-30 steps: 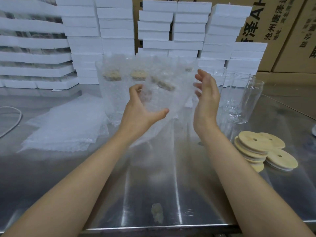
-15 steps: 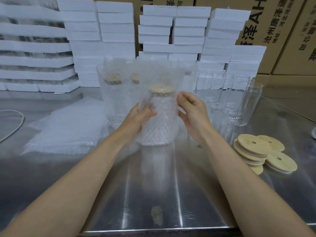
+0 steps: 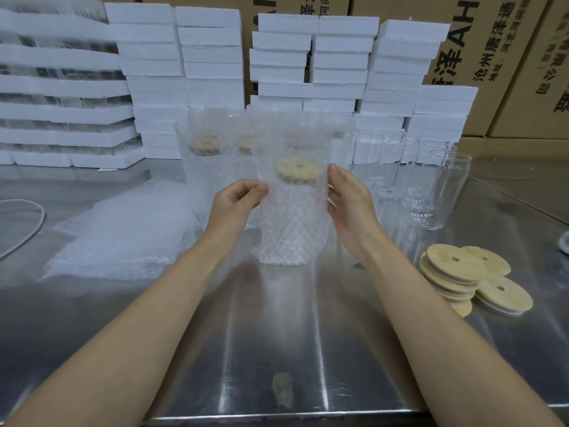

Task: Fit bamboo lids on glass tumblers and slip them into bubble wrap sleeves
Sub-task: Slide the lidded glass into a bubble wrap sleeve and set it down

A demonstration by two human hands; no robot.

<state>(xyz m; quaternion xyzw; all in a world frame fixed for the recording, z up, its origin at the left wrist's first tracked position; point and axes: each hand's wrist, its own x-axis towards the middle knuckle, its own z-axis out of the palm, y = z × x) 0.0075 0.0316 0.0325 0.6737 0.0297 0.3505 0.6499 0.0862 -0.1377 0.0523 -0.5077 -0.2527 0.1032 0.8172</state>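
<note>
Both hands now sit higher on the bubble wrap sleeve, and its open top, level with the bamboo lid half a second ago, stands well above it. The lidded tumbler stands upright inside the sleeve on the table, just in front of the wrapped tumblers. The left hand pinches the sleeve's left edge, and the right hand is closed on its right edge, near lid height. I judge the main risk to be an uneven upward tug. With only the wrap gripped, the glass could tilt inside the sleeve or slide on the smooth steel and knock the wrapped tumblers behind it. A sideways drag on the wrap might also unseat the lid.
</note>
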